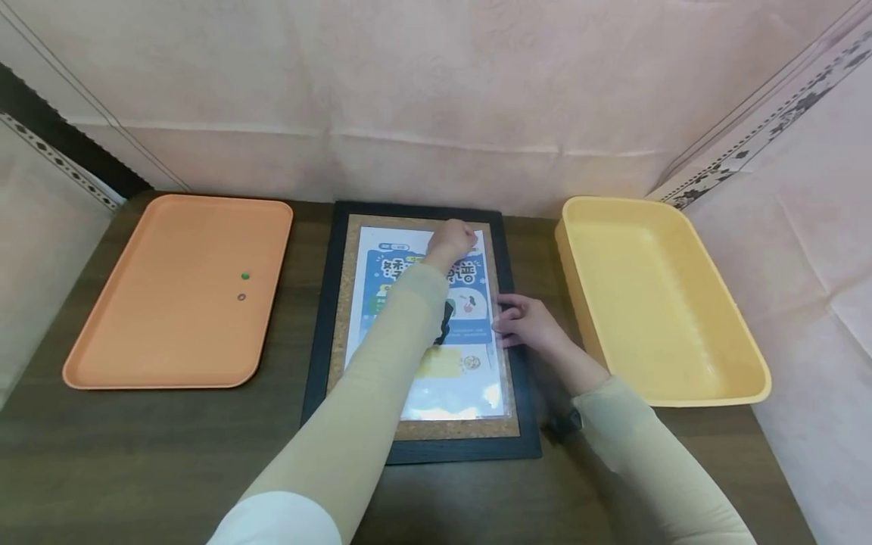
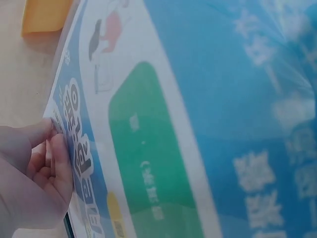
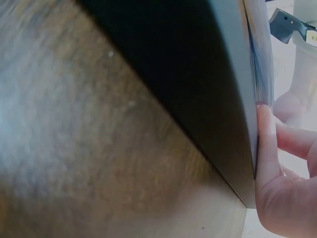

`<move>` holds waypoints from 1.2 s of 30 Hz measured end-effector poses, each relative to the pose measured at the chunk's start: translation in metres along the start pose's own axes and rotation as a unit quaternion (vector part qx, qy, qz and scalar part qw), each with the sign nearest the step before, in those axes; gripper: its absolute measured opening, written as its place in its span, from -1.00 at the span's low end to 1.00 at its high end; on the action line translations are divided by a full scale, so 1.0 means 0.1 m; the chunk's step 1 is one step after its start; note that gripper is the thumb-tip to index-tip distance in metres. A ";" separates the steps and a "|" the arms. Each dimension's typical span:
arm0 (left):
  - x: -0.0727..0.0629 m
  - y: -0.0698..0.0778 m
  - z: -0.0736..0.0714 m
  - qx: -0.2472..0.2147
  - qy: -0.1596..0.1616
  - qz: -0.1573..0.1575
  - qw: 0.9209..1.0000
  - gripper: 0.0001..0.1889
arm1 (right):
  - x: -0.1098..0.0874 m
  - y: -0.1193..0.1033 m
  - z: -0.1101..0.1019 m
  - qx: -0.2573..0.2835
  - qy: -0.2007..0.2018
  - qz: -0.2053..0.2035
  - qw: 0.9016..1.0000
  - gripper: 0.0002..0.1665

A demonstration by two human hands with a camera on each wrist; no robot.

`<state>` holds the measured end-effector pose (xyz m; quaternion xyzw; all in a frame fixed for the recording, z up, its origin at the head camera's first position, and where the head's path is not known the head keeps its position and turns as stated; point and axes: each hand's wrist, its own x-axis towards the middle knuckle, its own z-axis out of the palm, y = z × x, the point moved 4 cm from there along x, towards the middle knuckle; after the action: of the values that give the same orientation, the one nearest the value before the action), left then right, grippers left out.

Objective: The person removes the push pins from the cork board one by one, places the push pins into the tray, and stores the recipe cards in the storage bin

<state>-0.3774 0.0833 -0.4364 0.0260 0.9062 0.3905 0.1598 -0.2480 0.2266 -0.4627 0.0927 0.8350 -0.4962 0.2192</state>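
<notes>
On cork board, left hand pinches glossy poster; right hand presses flat, fingers relaxed.

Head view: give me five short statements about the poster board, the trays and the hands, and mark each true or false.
1. The poster lies on a cork board with a black frame. True.
2. The orange tray holds two small pins. True.
3. The yellow bin holds a stack of posters. False: nothing shows inside it.
4. The left hand rests on the orange tray. False: its curled fingers are at the poster's top edge.
5. The right hand touches the poster's right edge. True.
</notes>
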 end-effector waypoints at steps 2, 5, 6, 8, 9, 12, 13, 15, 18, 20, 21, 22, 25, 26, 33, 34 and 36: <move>-0.01 -0.01 -0.02 -0.011 -0.010 0.000 1.000 -0.74 | 0.00 0.00 0.00 0.002 -0.002 0.000 1.000 -0.30; -0.01 -0.04 -0.04 -0.039 -0.028 -0.011 0.999 -0.73 | -0.01 0.00 0.01 0.003 -0.004 0.001 1.000 -0.29; 0.00 -0.05 -0.05 -0.049 -0.033 -0.014 0.998 -0.73 | -0.01 0.00 0.02 0.004 -0.004 0.001 1.000 -0.29; 0.00 -0.06 -0.07 -0.074 -0.042 -0.019 0.996 -0.72 | -0.01 0.00 0.01 0.003 -0.003 0.001 1.000 -0.29; 0.01 -0.07 -0.08 -0.084 -0.047 -0.021 0.995 -0.72 | 0.00 0.00 0.01 0.003 -0.002 0.002 1.000 -0.29; 0.02 -0.07 -0.09 -0.102 -0.059 -0.027 0.993 -0.73 | 0.01 0.01 0.01 0.004 -0.001 0.004 1.000 -0.29; 0.02 -0.08 -0.10 -0.105 -0.063 -0.033 0.992 -0.73 | 0.01 0.01 0.02 0.003 -0.002 0.005 1.000 -0.29; 0.02 -0.08 -0.11 -0.107 -0.067 -0.044 0.991 -0.74 | 0.02 0.01 0.02 0.004 -0.003 0.005 1.000 -0.29; 0.01 -0.07 -0.12 -0.111 -0.061 -0.053 0.990 -0.76 | 0.02 0.01 0.04 0.005 -0.006 0.003 1.000 -0.28; 0.01 -0.06 -0.12 -0.117 -0.056 -0.055 0.990 -0.77 | 0.01 0.00 0.04 0.004 -0.006 0.003 1.000 -0.28; 0.01 -0.06 -0.11 -0.118 -0.054 -0.055 0.990 -0.78 | 0.01 0.00 0.04 0.003 -0.005 0.004 1.000 -0.28; 0.01 -0.05 -0.11 -0.116 -0.051 -0.053 0.991 -0.78 | 0.00 0.00 0.03 0.001 -0.003 0.005 1.000 -0.27; 0.01 -0.04 -0.09 -0.116 -0.049 -0.053 0.991 -0.79 | -0.02 0.01 0.02 -0.003 0.000 0.011 1.000 -0.27; 0.01 -0.04 -0.08 -0.117 -0.048 -0.052 0.991 -0.79 | -0.02 0.01 0.01 -0.003 0.002 0.014 1.000 -0.27; -0.03 -0.10 -0.19 -0.140 -0.028 -0.058 0.988 -0.78 | -0.02 0.02 0.00 -0.005 0.002 0.016 1.000 -0.24; -0.04 -0.11 -0.20 -0.143 -0.026 -0.061 0.987 -0.77 | -0.02 0.02 0.00 -0.005 0.002 0.016 1.000 -0.24; -0.06 -0.15 -0.25 -0.146 -0.021 -0.067 0.987 -0.75 | -0.03 0.02 0.01 -0.006 0.003 0.017 1.000 -0.24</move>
<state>-0.3778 0.0547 -0.4293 -0.0496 0.8357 0.5063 0.2067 -0.2445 0.2268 -0.4638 0.1066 0.8369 -0.4870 0.2258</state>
